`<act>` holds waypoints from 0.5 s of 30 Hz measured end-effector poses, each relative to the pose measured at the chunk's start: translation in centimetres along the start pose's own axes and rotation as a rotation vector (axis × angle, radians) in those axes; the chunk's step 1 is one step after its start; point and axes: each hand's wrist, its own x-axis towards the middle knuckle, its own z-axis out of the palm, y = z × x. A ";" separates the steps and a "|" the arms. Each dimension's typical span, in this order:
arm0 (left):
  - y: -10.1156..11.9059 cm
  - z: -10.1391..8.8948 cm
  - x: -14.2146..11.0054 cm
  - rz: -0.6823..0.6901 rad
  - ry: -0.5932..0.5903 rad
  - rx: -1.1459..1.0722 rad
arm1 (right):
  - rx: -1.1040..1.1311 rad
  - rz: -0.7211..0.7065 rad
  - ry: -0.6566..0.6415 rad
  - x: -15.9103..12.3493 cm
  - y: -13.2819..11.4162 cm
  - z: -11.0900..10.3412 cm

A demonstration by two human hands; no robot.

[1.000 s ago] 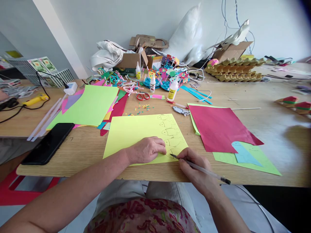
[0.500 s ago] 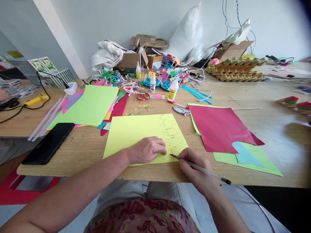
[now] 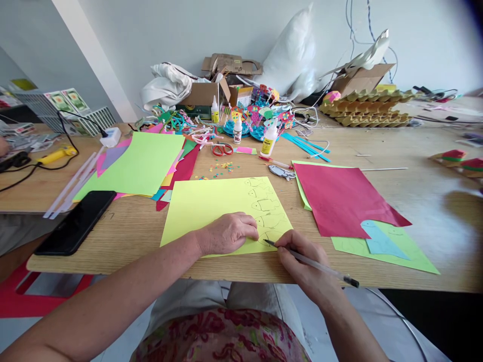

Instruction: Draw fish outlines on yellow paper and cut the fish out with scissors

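A sheet of yellow paper (image 3: 207, 201) lies on the table in front of me. Down its right side runs a column of several fish outlines (image 3: 265, 205) in thin dark lines. My left hand (image 3: 236, 232) rests on the paper with its fingers curled in, fingertips beside the lowest outline; its palm side is hidden. Between thumb and fingers, my right hand (image 3: 302, 256) grips a pen (image 3: 320, 268) with a clear barrel and black end. The pen's tip touches the lowest fish outline near the sheet's bottom right corner.
Left stand a black phone (image 3: 77, 222) and a stack of coloured paper (image 3: 139, 161). On the right, a dark red sheet (image 3: 347, 198) overlaps green paper (image 3: 407, 249). Red scissors (image 3: 222, 149), a glue bottle (image 3: 269, 140) and a fish cutout (image 3: 281, 172) lie beyond the yellow sheet.
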 end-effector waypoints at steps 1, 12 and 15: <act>0.0 0.0 0.0 0.000 0.000 0.001 | 0.000 -0.005 -0.002 0.0 0.1 0.0; -0.1 0.0 0.0 0.000 -0.002 0.006 | -0.014 -0.014 0.002 0.0 0.1 0.0; -0.1 0.0 0.0 -0.002 -0.002 0.004 | -0.015 -0.011 0.001 0.0 -0.1 0.0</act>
